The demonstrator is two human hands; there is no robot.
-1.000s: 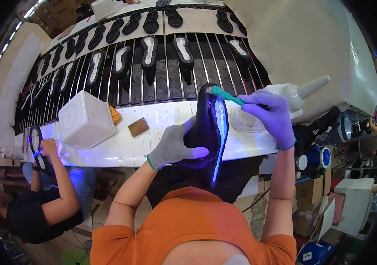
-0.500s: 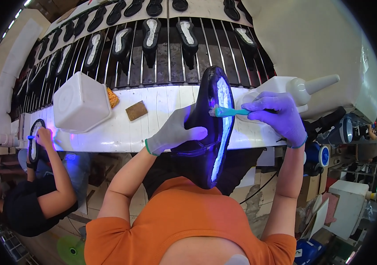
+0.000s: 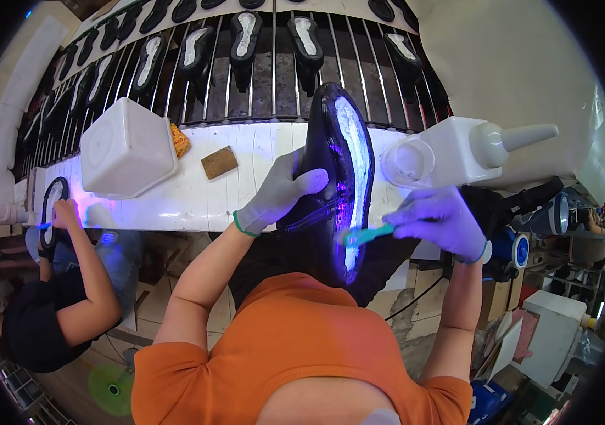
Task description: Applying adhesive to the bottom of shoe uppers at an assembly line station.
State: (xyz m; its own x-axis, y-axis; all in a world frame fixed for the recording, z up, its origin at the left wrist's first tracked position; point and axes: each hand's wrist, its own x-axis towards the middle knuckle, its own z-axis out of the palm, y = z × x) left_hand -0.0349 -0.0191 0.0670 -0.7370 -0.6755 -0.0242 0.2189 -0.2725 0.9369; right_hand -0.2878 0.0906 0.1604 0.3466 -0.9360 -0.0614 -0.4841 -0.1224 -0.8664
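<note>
My left hand [image 3: 277, 195], in a grey glove, is closed around the side of a black shoe [image 3: 323, 142]. The shoe is turned so its underside faces up and right, toe pointing away from me, and a white strip runs down the sole. Purple light falls on it. Between the gloved fingers of my right hand [image 3: 440, 223] is a teal brush [image 3: 370, 234]. Its bristle end lies against the lower part of the sole near the heel. My right hand itself is apart from the shoe.
Beyond the white bench [image 3: 245, 142], a roller rack [image 3: 274, 85] carries several black shoes, soles up. A white container [image 3: 129, 149], a brown block [image 3: 219, 162], a clear cup [image 3: 409, 161] and a white nozzle bottle [image 3: 465, 145] stand on the bench. A co-worker [image 3: 61, 304] handles another shoe at left.
My right hand has moved the brush toward me, from the middle of the sole down toward the heel. The clear cup, formerly behind my right hand, now shows. My left hand keeps its hold.
</note>
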